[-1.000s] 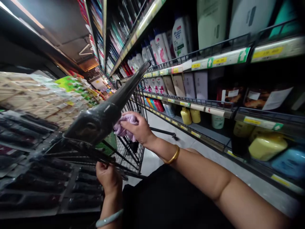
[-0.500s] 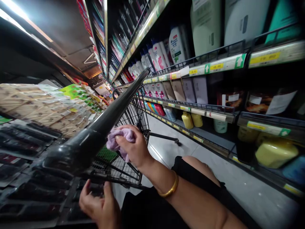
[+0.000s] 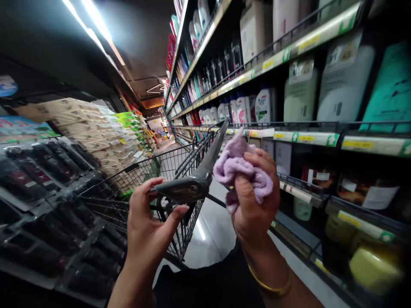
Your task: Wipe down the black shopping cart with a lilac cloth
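Observation:
My right hand [image 3: 257, 201] is closed on a crumpled light purple cloth [image 3: 239, 167], raised just right of the shopping cart handle [image 3: 210, 158] and apart from it. My left hand [image 3: 150, 226] curls around the near left end of this dark handle, fingers behind and thumb in front; part of its grip is hidden. The handle runs away from me toward the shelves. Beyond it extends the black wire basket of the shopping cart [image 3: 128, 173], with something green inside.
Shelves with shampoo bottles [image 3: 263, 105] and price strips [image 3: 306, 137] rise along the right. Packaged goods are stacked on the left, dark packs [image 3: 41, 167] nearest and beige packs [image 3: 86, 128] behind. Pale tiled floor [image 3: 212, 233] shows below the cart.
My right hand has lifted the cloth off the handle and moved right. My left hand has risen from below to the handle's end. The view has tilted up.

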The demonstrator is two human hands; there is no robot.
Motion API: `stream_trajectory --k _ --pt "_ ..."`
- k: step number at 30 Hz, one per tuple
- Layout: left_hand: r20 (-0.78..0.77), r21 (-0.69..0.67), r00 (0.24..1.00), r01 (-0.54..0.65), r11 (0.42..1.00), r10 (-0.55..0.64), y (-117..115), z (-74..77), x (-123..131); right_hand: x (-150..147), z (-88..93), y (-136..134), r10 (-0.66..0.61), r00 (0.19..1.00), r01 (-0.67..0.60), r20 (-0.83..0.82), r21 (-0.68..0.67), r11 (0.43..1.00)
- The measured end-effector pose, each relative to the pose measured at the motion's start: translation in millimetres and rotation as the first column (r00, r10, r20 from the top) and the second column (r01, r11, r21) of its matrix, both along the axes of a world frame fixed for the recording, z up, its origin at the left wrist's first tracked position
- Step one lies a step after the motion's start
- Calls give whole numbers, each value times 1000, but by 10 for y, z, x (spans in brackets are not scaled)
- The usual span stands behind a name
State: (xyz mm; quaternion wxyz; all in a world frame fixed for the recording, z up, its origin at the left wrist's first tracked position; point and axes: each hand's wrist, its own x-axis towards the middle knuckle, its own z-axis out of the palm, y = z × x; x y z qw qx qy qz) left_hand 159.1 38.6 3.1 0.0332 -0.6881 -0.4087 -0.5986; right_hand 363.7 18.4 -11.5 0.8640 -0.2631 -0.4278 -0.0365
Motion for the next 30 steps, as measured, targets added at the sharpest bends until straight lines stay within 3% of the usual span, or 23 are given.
stream_trajectory --k 2,4,7,9,11,13,14,19,23,26,30 --pt "-10 14 1000 1 1000 -1 46 -63 15 117 214 -113 -69 982 54 178 83 995" --pt "2 81 999 -53 995 53 68 -100 69 239 446 -97 -63 915 16 399 120 993" --pt "24 170 993 -120 978 118 90 -108 155 411 812 72 161 842 -140 515 -80 987" --pt "35 195 990 -140 971 135 108 -101 183 451 1039 138 352 772 -226 529 -290 930" --pt "37 185 990 -143 972 139 118 -93 188 401 1218 92 554 699 -362 451 -445 819" --pt "32 156 991 -130 979 127 112 -82 181 285 1341 -31 672 611 -454 418 -509 731" --pt "29 140 993 -118 983 115 103 -76 177 219 1384 -91 693 573 -461 438 -527 714" --pt "22 69 997 -73 995 72 20 -38 164 9 1479 -90 657 479 -234 582 -636 735" --pt "41 36 998 -54 998 53 -78 -9 164 -40 1536 8 475 467 156 746 -598 787" --pt "60 43 997 -43 998 40 -150 2 136 -113 1589 -73 397 376 408 837 -535 740" --pt "73 41 997 -36 999 33 -237 4 47 -208 1587 -236 425 330 442 843 -536 719"
